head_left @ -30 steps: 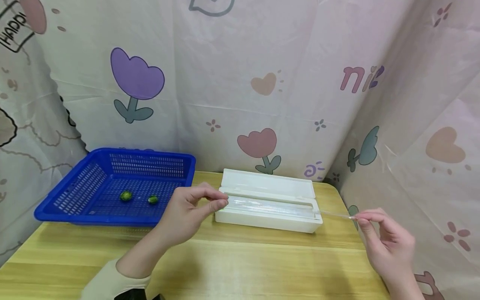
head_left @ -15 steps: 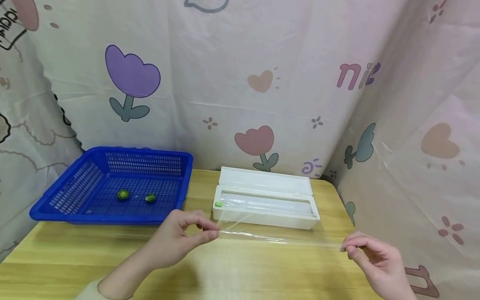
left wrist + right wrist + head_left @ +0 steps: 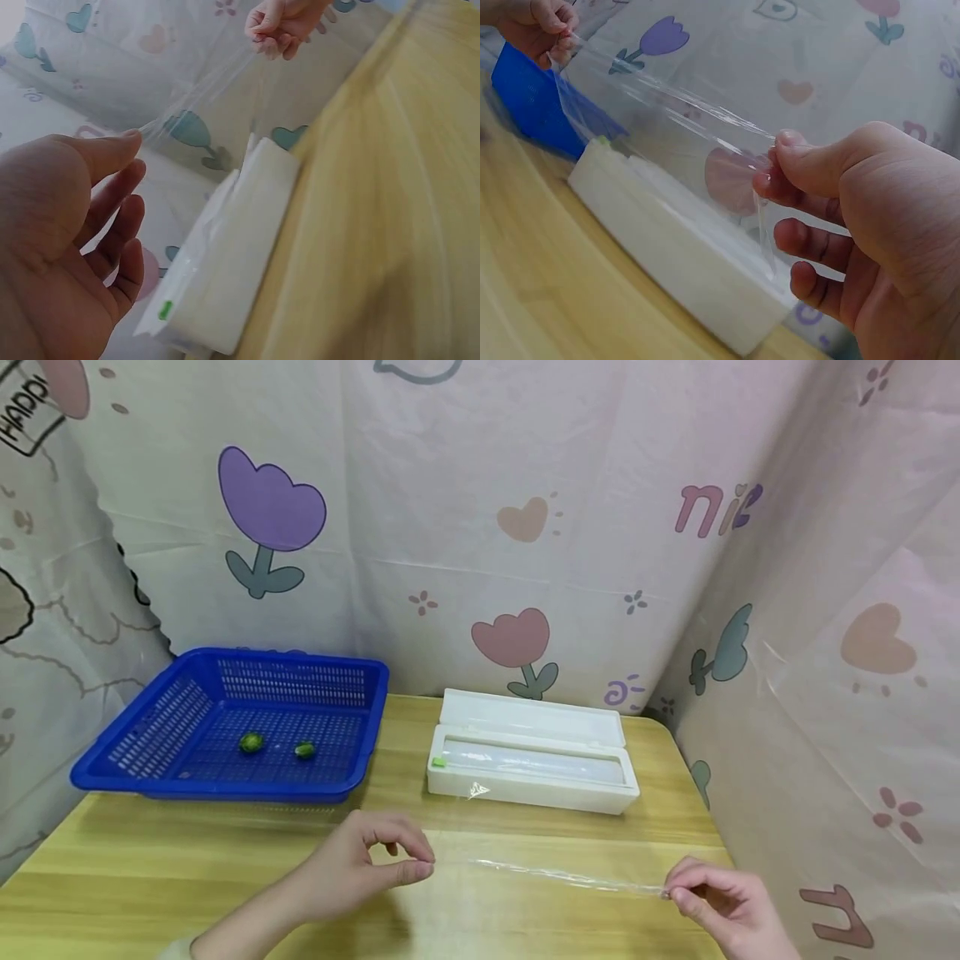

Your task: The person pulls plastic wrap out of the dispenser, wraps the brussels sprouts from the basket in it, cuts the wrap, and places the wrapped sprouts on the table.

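Held up in the air over the near part of the surface, stretched between two hands: a sheet of clear film, with its near edge gathered into a shiny strip and the rest sloping back toward the white box; pinched at one end between thumb and forefinger of the left hand, and at the other in the same way by the right hand, with the remaining fingers of both loosely bent; beyond the hands, set on the surface with one long side facing forward, the white box, its lid tipped back; inside, lying lengthwise, a pale roll; at the front left corner, a small green piece; to the left of the box, near but apart, a blue basket with slotted walls; on the basket's floor, slightly apart from each other, a larger green item and a smaller green item; behind everything, a pale curtain printed with tulips, hearts and lettering.
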The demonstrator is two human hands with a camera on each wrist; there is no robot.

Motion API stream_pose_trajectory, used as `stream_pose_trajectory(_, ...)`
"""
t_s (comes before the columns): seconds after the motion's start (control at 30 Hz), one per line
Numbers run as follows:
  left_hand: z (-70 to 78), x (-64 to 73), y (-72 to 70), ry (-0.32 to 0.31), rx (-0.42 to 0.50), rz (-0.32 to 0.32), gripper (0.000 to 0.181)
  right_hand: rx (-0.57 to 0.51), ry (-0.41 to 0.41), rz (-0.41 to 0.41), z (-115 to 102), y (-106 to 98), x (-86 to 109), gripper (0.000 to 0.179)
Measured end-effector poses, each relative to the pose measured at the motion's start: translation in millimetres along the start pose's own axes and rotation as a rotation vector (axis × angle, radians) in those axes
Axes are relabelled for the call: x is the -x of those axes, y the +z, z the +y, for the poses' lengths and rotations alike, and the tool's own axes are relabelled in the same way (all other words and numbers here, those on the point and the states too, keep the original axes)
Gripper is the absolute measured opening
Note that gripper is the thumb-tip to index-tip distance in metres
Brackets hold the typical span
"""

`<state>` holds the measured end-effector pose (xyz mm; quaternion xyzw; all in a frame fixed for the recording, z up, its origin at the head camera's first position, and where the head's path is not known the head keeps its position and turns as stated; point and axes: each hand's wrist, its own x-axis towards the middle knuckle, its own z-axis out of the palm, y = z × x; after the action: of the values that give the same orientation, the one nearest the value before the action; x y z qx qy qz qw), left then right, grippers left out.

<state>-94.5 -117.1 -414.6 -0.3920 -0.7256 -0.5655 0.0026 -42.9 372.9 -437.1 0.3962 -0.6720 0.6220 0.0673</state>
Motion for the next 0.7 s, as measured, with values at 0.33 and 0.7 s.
stream_pose_trajectory(0.33,-14.4,12.8,8.9,-0.128,-0.081,-0.146,0.003,0.068,0.079,-0.074,23,2,27.5,0.052)
stream_pose_trajectory(0.7,-27.8,22.5,15.6,-0.119,-0.106,-0.245,0.006,0.151,0.271,-0.053,26,16,38.1,0.036)
